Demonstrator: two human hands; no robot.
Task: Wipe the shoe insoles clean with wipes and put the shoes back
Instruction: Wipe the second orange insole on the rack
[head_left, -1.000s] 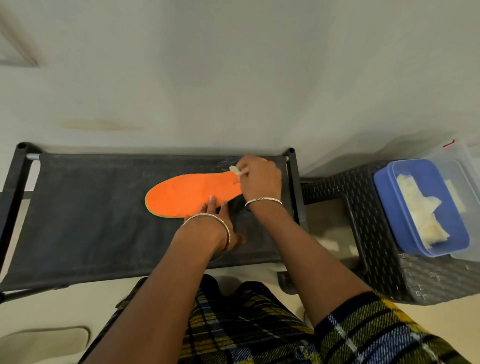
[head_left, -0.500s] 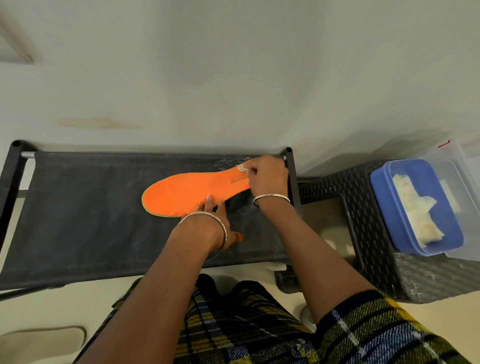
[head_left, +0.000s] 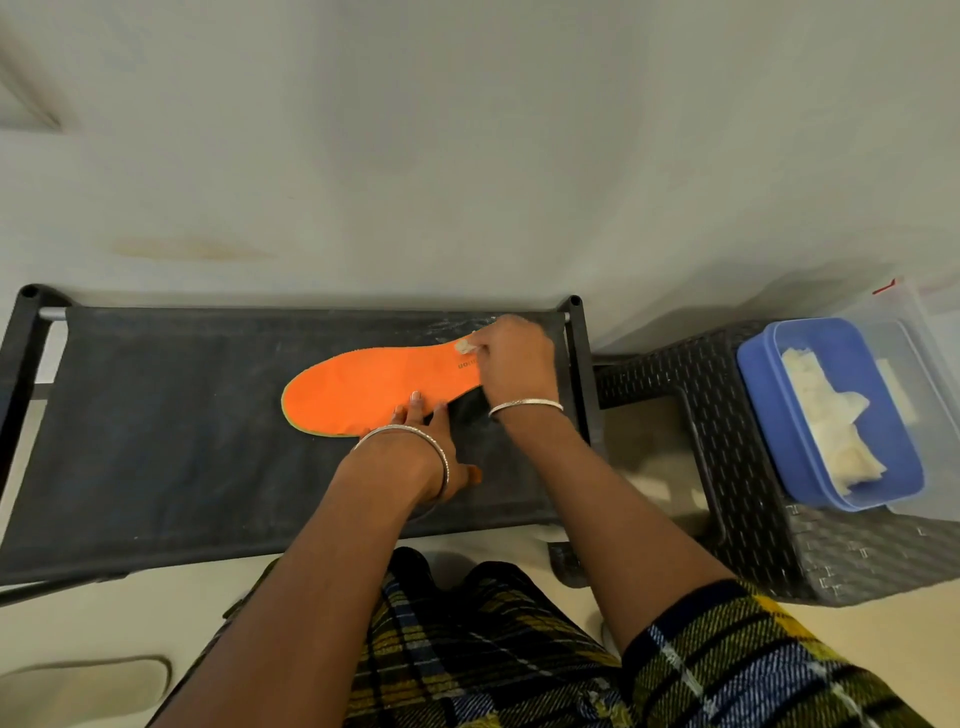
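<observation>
An orange insole (head_left: 374, 387) lies flat on the black fabric shelf (head_left: 156, 441), toe to the left, heel to the right. My right hand (head_left: 511, 358) covers the heel end and pinches a small crumpled white wipe (head_left: 464, 344) against the insole's far edge. My left hand (head_left: 431, 441) presses its fingertips on the near edge of the insole and holds it down. No shoes are in view.
A dark wicker stool (head_left: 737, 467) stands to the right of the shelf. On it sits a blue plastic box (head_left: 779, 441) with several white wipes (head_left: 831, 415), beside a clear container (head_left: 914, 332). A pale wall rises behind the shelf. A beige insole-shaped thing (head_left: 83, 686) lies on the floor at the lower left.
My right hand with the wipe has slid to the right along the heel end of the insole. My left hand has stayed on the near edge.
</observation>
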